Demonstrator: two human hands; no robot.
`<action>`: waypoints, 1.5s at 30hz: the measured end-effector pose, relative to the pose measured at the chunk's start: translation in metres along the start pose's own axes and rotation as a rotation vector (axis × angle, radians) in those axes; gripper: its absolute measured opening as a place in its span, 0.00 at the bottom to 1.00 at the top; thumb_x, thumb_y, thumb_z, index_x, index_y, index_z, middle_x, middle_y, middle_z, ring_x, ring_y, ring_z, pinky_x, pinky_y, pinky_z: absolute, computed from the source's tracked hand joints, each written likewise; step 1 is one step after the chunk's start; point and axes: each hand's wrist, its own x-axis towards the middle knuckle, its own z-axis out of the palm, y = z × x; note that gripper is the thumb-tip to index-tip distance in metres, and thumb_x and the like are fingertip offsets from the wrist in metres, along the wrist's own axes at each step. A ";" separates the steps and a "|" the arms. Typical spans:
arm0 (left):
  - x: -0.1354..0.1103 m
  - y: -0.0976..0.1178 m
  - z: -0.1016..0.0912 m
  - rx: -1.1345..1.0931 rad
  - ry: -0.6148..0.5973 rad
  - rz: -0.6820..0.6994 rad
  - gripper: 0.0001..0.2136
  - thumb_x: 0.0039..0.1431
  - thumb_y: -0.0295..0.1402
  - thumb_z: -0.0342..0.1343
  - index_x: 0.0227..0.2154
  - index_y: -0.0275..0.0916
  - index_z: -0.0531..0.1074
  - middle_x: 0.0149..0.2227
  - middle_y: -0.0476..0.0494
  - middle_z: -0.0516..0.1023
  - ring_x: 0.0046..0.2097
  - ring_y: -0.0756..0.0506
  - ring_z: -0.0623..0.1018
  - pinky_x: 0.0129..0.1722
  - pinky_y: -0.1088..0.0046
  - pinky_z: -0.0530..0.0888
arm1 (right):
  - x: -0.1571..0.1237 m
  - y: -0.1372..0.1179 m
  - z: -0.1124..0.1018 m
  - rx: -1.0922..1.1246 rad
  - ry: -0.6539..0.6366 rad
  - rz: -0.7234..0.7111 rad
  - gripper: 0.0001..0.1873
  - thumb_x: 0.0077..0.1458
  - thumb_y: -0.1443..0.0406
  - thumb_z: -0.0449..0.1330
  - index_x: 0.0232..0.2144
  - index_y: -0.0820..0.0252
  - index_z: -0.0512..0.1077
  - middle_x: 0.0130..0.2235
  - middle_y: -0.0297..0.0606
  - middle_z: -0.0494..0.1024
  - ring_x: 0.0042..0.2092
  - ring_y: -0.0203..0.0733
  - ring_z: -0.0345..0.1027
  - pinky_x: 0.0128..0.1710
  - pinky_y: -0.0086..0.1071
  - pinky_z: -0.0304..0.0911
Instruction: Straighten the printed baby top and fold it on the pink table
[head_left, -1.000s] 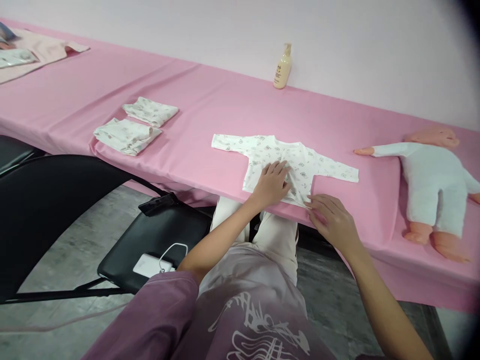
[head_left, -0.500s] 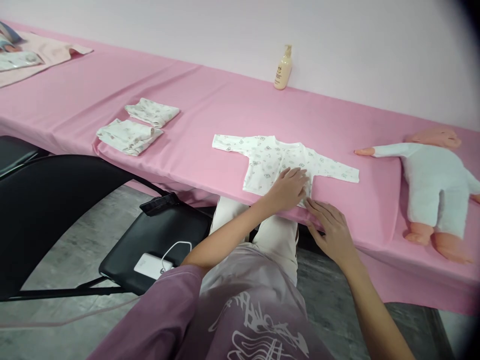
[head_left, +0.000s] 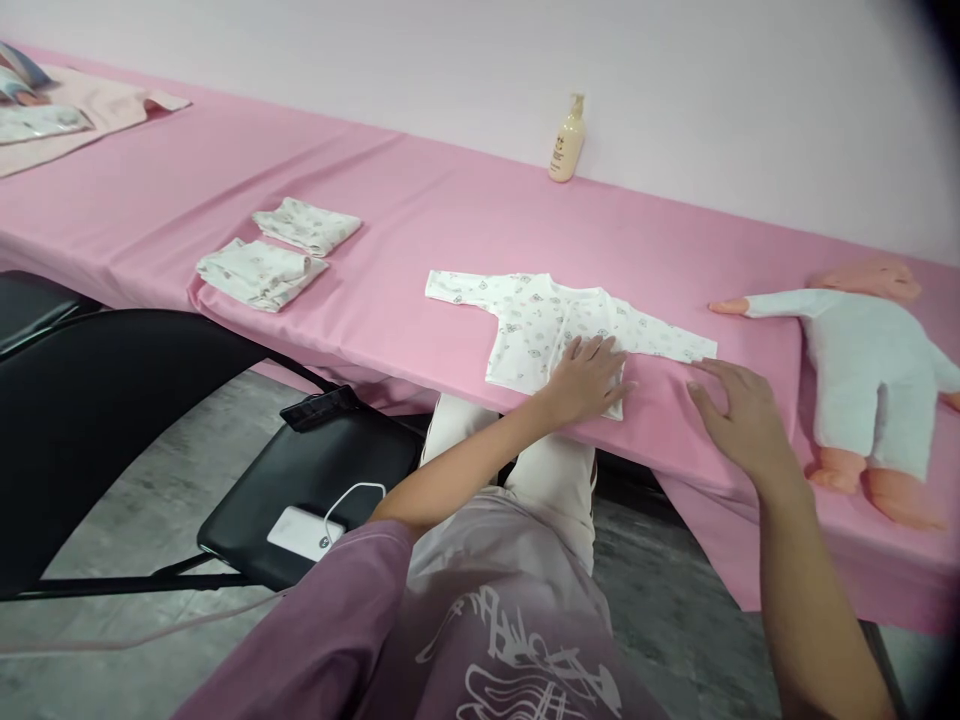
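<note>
A small white printed baby shirt [head_left: 536,318] lies flat on the pink table cover [head_left: 420,230], both sleeves spread out sideways. My left hand [head_left: 589,375] rests flat and open on the shirt's lower right part, fingers stretched. My right hand [head_left: 739,415] hovers open over the pink cover just below the end of the shirt's right sleeve [head_left: 675,345], holding nothing.
Two folded printed garments [head_left: 259,270] [head_left: 306,225] lie at the left. A baby doll [head_left: 874,365] in a pale suit lies at the right. A cream pump bottle [head_left: 566,140] stands by the wall. A black folding chair [head_left: 315,480] with a white power bank [head_left: 300,530] is beside my legs.
My left hand slid right across the shirt's lower part. My right hand left the shirt's hem and moved right, up toward the end of the right sleeve.
</note>
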 end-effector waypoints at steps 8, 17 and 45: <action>-0.001 -0.001 0.011 -0.014 -0.017 -0.042 0.35 0.83 0.54 0.46 0.82 0.40 0.60 0.84 0.37 0.53 0.84 0.27 0.53 0.84 0.41 0.50 | 0.038 0.047 0.025 -0.089 -0.259 0.232 0.45 0.79 0.41 0.49 0.80 0.68 0.61 0.80 0.58 0.60 0.81 0.62 0.52 0.82 0.51 0.46; 0.035 0.010 -0.010 -0.054 0.043 -0.055 0.27 0.81 0.50 0.51 0.67 0.34 0.73 0.68 0.26 0.76 0.71 0.28 0.72 0.81 0.43 0.57 | 0.057 0.072 0.035 -0.087 -0.031 0.131 0.23 0.79 0.53 0.56 0.63 0.61 0.78 0.64 0.58 0.79 0.67 0.58 0.68 0.72 0.49 0.56; 0.121 -0.046 0.033 -0.160 -0.028 -0.179 0.40 0.78 0.55 0.44 0.83 0.36 0.55 0.85 0.37 0.50 0.86 0.28 0.46 0.86 0.42 0.42 | 0.107 0.082 -0.009 0.132 -0.277 0.575 0.27 0.62 0.43 0.74 0.40 0.61 0.78 0.41 0.51 0.85 0.38 0.44 0.73 0.44 0.44 0.65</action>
